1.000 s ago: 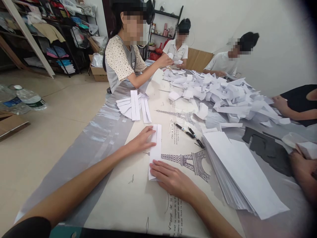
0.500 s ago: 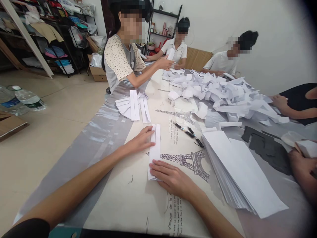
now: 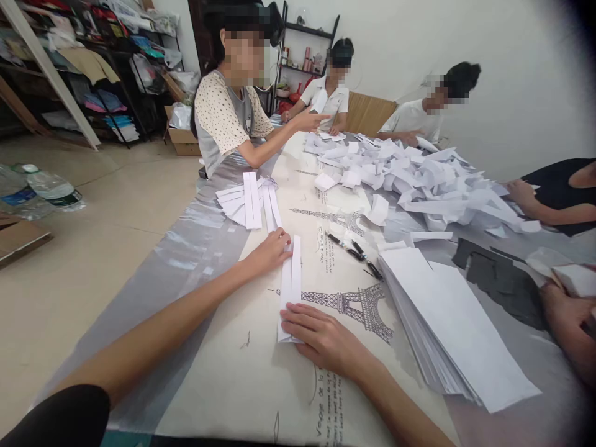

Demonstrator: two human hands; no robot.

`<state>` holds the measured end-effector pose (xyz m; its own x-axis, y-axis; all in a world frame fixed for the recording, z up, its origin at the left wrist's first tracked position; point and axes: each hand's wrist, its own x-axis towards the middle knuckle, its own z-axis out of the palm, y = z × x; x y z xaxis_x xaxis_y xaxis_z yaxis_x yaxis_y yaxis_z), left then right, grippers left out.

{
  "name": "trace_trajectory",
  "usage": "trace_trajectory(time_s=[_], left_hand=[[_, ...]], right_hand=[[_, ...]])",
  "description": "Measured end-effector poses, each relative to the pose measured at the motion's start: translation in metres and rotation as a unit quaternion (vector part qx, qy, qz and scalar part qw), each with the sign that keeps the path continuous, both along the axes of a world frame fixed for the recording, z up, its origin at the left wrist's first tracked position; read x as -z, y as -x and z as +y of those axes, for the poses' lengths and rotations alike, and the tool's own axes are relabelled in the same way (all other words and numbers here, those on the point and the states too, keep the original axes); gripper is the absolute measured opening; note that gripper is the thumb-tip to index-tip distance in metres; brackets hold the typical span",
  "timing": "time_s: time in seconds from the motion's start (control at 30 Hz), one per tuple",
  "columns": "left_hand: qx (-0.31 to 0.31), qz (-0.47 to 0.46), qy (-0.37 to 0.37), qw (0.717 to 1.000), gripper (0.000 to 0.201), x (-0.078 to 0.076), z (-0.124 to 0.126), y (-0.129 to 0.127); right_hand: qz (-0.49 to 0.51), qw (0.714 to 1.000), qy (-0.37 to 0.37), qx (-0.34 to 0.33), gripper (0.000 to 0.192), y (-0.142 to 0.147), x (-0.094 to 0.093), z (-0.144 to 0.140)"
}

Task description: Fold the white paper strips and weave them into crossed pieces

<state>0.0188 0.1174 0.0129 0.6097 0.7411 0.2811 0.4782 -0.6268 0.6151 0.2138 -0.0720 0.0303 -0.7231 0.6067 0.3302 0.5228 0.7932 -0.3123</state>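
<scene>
A folded white paper strip [image 3: 289,282] lies lengthwise on the printed tablecloth in front of me, with a fold line running along it. At its upper left edge my left hand [image 3: 270,251] is closed, fingers bent and thumb against the paper. My right hand [image 3: 323,335] rests across the strip's lower end, its fingers stretched out flat on the paper. Just beyond my left hand lies a fanned pile of similar folded strips [image 3: 251,202]. A stack of white paper sheets [image 3: 456,323] lies to the right of my right hand.
Several pens [image 3: 351,247] lie between the strip and the sheets. A large heap of folded paper pieces [image 3: 419,177] covers the far right of the table. Other people sit around the table, one person's hand [image 3: 565,323] at the right edge. Water bottles [image 3: 51,186] stand on the floor.
My left hand has drawn its fingers together and moved slightly up along the strip's left edge. My right hand stays at the lower end. The nearest co-worker's hands have shifted.
</scene>
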Motion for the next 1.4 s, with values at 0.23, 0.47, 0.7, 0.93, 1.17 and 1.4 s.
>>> trace_trajectory(time_s=[0.23,0.47,0.7,0.93,1.17,1.4], left_hand=[[-0.065,-0.048,0.011,0.997,0.024,0.013,0.006,-0.004],[-0.080,-0.078,0.023,0.993,0.028,0.021,0.015,-0.003],[-0.081,-0.081,0.024,0.993,0.031,0.022,0.015,-0.002],[-0.086,-0.066,0.013,0.994,0.035,0.025,0.013,-0.002],[-0.081,-0.034,-0.023,0.996,0.041,0.020,0.007,-0.002],[-0.046,0.032,-0.120,0.991,0.031,0.005,-0.019,-0.015]], right_hand=[[0.002,1.000,0.002,0.001,0.033,-0.003,0.001,-0.001],[0.007,1.000,0.019,0.004,0.032,-0.007,0.002,0.000],[0.011,1.000,0.016,0.001,0.032,-0.005,0.001,0.001],[0.000,1.000,-0.002,-0.003,0.031,-0.004,-0.003,0.001],[-0.023,0.999,-0.024,0.007,0.031,-0.005,0.004,-0.003],[-0.019,0.998,-0.065,-0.008,0.034,-0.005,0.007,-0.004]])
